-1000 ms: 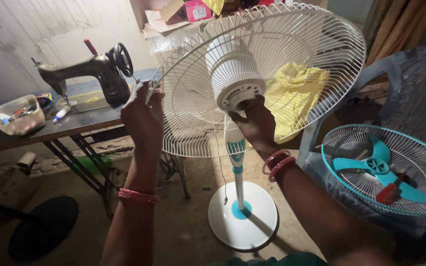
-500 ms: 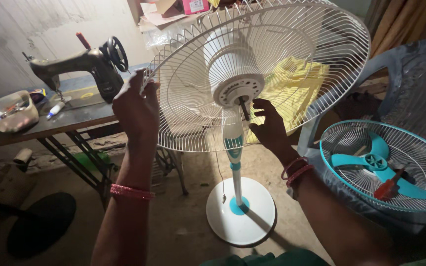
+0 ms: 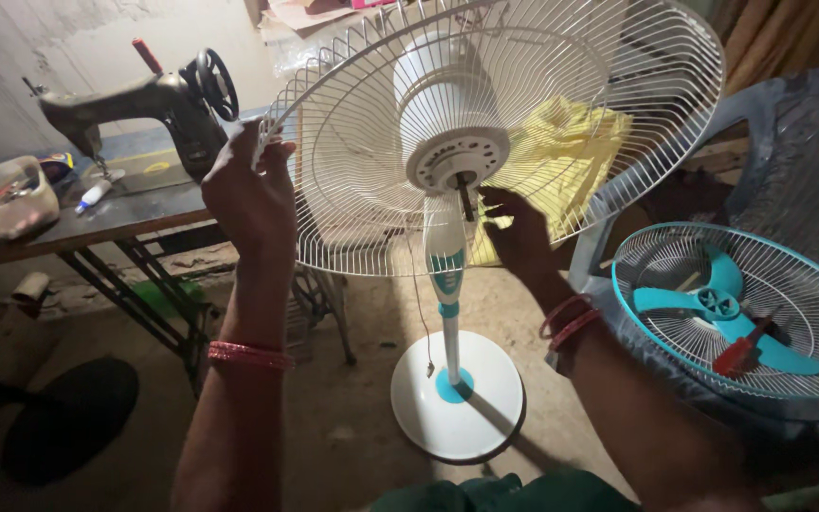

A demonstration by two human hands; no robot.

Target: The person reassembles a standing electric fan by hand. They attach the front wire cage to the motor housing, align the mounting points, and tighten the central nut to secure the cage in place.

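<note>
A white pedestal fan stands in front of me, its rear wire guard [image 3: 618,123] mounted on the motor housing [image 3: 457,156] with the bare shaft [image 3: 466,201] sticking out. My left hand [image 3: 248,194] grips the guard's left rim. My right hand [image 3: 516,228] hovers just right of the shaft, fingers curled and apart, holding nothing. The fan's pole [image 3: 447,303] runs down to a round white base [image 3: 457,398] on the floor.
A black sewing machine [image 3: 158,104] and a plastic box of tools [image 3: 2,199] sit on a table at left. A grey chair [image 3: 789,142] at right holds a front guard with teal blades [image 3: 727,308] and a red-handled screwdriver [image 3: 746,346]. Yellow cloth [image 3: 561,161] lies behind the fan.
My right hand has come off the motor hub and dropped to the right of the shaft, which now shows. My left hand keeps its hold on the guard rim.
</note>
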